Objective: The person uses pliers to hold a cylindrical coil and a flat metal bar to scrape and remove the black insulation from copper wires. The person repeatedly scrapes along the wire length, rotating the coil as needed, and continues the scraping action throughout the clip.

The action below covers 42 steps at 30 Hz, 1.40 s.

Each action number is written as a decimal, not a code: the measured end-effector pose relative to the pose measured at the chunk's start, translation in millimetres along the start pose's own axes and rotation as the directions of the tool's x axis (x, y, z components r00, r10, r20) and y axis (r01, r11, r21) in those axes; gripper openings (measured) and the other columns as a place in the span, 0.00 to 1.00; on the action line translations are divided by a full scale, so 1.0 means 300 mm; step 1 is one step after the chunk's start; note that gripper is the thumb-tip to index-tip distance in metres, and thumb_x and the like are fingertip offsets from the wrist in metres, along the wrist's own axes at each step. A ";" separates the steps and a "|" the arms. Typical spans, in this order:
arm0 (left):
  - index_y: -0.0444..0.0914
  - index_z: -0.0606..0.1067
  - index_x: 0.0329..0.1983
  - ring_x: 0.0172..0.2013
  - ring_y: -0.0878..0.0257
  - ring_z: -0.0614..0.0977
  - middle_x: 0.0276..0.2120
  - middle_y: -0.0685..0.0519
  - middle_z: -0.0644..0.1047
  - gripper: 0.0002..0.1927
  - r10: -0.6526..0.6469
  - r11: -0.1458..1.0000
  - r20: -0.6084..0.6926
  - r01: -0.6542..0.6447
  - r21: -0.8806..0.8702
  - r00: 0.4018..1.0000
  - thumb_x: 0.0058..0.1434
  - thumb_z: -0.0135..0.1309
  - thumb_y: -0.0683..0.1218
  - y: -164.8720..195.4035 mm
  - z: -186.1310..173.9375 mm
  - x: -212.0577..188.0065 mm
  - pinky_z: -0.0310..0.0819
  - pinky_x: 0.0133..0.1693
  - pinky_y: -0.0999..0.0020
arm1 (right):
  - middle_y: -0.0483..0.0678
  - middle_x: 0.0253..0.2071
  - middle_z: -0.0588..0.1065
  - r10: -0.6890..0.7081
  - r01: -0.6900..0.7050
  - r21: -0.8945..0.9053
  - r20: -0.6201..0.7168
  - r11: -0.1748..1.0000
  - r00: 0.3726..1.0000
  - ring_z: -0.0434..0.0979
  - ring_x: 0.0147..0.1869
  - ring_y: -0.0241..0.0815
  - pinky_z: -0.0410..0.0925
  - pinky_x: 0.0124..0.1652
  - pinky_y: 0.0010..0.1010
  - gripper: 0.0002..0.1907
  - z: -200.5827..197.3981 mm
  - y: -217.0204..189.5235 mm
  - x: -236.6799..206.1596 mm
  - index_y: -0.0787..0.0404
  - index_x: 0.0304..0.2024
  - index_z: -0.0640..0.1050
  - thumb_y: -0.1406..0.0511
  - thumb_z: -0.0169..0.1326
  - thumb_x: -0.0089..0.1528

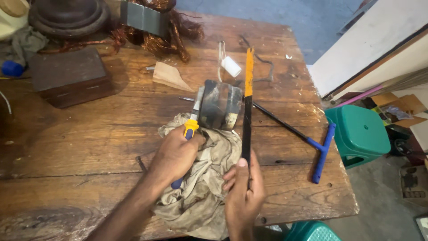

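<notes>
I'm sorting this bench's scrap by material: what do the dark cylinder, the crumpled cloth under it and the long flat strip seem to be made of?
The dark cylindrical part looks like metal: dull, blackened, with worn pale patches. The crumpled beige cloth seems to be woven fabric, soft-folded and stained. The long flat black-and-orange strip, held in the right hand, is probably thin painted metal, straight and rigid, though that is uncertain.
</notes>
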State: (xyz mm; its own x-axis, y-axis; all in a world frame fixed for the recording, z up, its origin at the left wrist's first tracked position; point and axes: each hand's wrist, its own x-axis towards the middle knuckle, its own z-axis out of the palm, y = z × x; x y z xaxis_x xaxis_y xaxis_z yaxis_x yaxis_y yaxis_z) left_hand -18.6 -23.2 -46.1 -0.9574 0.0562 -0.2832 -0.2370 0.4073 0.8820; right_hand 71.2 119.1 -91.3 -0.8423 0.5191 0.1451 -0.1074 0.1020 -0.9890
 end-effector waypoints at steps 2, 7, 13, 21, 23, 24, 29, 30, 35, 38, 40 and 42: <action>0.34 0.76 0.33 0.25 0.56 0.78 0.20 0.47 0.77 0.12 0.010 0.999 -0.016 -0.010 0.031 1.000 0.58 0.53 0.49 0.003 -0.001 0.000 0.70 0.33 0.56 | 0.45 0.28 0.75 -0.063 0.063 -0.007 0.000 0.998 0.998 0.73 0.28 0.29 0.67 0.26 0.19 0.21 0.003 0.001 -0.002 0.68 0.64 0.73 0.64 0.46 0.71; 0.35 0.76 0.34 0.26 0.55 0.79 0.21 0.47 0.78 0.12 0.002 1.000 -0.027 -0.001 0.030 1.000 0.58 0.52 0.50 0.001 0.006 -0.003 0.71 0.34 0.56 | 0.48 0.26 0.74 0.141 -0.145 0.236 0.031 0.961 0.989 0.71 0.23 0.33 0.65 0.20 0.22 0.21 -0.019 -0.014 0.036 0.68 0.63 0.73 0.64 0.47 0.70; 0.33 0.76 0.34 0.27 0.53 0.79 0.22 0.45 0.78 0.13 0.042 0.999 -0.027 -0.042 0.011 0.999 0.57 0.53 0.49 -0.008 0.009 -0.004 0.72 0.34 0.55 | 0.47 0.30 0.75 -0.065 0.063 -0.047 -0.027 0.997 0.998 0.72 0.29 0.32 0.68 0.28 0.21 0.22 -0.009 -0.030 0.014 0.67 0.66 0.70 0.65 0.43 0.72; 0.35 0.77 0.36 0.29 0.55 0.81 0.25 0.47 0.79 0.13 0.110 0.994 -0.060 -0.109 0.022 0.992 0.56 0.54 0.50 -0.014 0.006 0.003 0.72 0.35 0.57 | 0.47 0.37 0.71 -0.016 0.045 0.185 -0.158 0.982 0.987 0.70 0.36 0.33 0.66 0.37 0.22 0.24 -0.056 -0.012 0.026 0.67 0.70 0.67 0.67 0.44 0.72; 0.35 0.77 0.37 0.29 0.54 0.82 0.25 0.46 0.80 0.13 0.004 1.000 -0.016 -0.004 -0.002 1.000 0.57 0.53 0.50 -0.017 0.007 0.005 0.73 0.35 0.56 | 0.47 0.46 0.73 -0.048 0.056 0.047 -0.167 0.997 0.985 0.73 0.44 0.34 0.69 0.43 0.24 0.24 -0.084 -0.031 0.034 0.67 0.68 0.66 0.66 0.46 0.70; 0.35 0.77 0.37 0.28 0.53 0.82 0.24 0.45 0.80 0.13 -0.051 0.999 0.010 0.051 -0.010 0.999 0.57 0.53 0.50 -0.019 0.008 0.006 0.73 0.35 0.55 | 0.54 0.48 0.72 -0.220 0.184 -0.221 -0.150 0.958 0.964 0.72 0.47 0.41 0.68 0.44 0.28 0.26 -0.095 -0.048 0.033 0.69 0.67 0.67 0.67 0.50 0.67; 0.34 0.77 0.36 0.30 0.54 0.81 0.26 0.45 0.80 0.14 0.070 0.997 -0.025 -0.070 0.034 0.997 0.57 0.54 0.51 -0.024 0.011 0.012 0.72 0.36 0.56 | 0.64 0.50 0.72 -0.589 0.560 -0.559 0.150 0.612 0.794 0.73 0.51 0.53 0.68 0.48 0.36 0.25 -0.129 -0.192 -0.009 0.69 0.61 0.71 0.68 0.57 0.62; 0.34 0.77 0.36 0.30 0.54 0.81 0.26 0.45 0.80 0.14 0.073 0.997 -0.017 -0.073 0.037 0.997 0.57 0.54 0.51 -0.025 0.011 0.011 0.72 0.37 0.56 | 0.63 0.49 0.72 -0.593 0.579 -0.539 0.171 0.612 0.787 0.73 0.51 0.53 0.68 0.48 0.36 0.25 -0.130 -0.223 -0.018 0.68 0.61 0.72 0.67 0.57 0.62; 0.35 0.77 0.35 0.26 0.54 0.81 0.22 0.46 0.79 0.14 0.059 0.998 -0.033 -0.058 0.008 0.998 0.56 0.53 0.50 -0.034 0.018 0.011 0.73 0.33 0.56 | 0.61 0.46 0.74 -0.538 0.619 -0.429 0.307 0.658 0.785 0.75 0.47 0.51 0.69 0.44 0.37 0.25 -0.132 -0.317 -0.065 0.66 0.60 0.73 0.65 0.58 0.61; 0.34 0.77 0.34 0.24 0.55 0.81 0.21 0.47 0.79 0.13 0.069 0.998 -0.035 -0.069 -0.008 0.997 0.56 0.53 0.49 -0.041 0.023 0.010 0.73 0.31 0.57 | 0.59 0.44 0.75 -0.371 0.554 -0.443 0.437 0.705 0.820 0.76 0.45 0.51 0.69 0.42 0.37 0.25 -0.127 -0.327 -0.053 0.64 0.59 0.74 0.63 0.59 0.60; 0.34 0.78 0.34 0.24 0.57 0.81 0.21 0.48 0.79 0.13 0.090 0.996 -0.046 -0.090 0.003 0.995 0.56 0.54 0.49 -0.042 0.022 0.012 0.72 0.31 0.58 | 0.58 0.43 0.76 -0.232 0.489 -0.459 0.509 0.742 0.829 0.77 0.43 0.50 0.70 0.41 0.37 0.25 -0.119 -0.339 -0.031 0.63 0.58 0.74 0.62 0.60 0.60; 0.35 0.78 0.34 0.24 0.57 0.80 0.21 0.48 0.79 0.12 0.107 0.994 -0.062 -0.106 0.019 0.992 0.56 0.54 0.49 -0.042 0.022 0.011 0.72 0.32 0.59 | 0.57 0.42 0.76 -0.088 0.419 -0.481 0.570 0.770 0.817 0.77 0.42 0.50 0.70 0.40 0.38 0.25 -0.108 -0.369 -0.009 0.62 0.57 0.75 0.61 0.60 0.60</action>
State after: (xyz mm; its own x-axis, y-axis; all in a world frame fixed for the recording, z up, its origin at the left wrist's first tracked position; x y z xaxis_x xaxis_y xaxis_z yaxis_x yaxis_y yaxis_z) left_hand -17.8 -22.1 -60.6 -0.9856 0.0424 -0.1635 -0.1314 0.4161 0.8998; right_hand 102.4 133.8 18.6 -0.9796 -0.0690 0.1887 -0.1818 0.7041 -0.6864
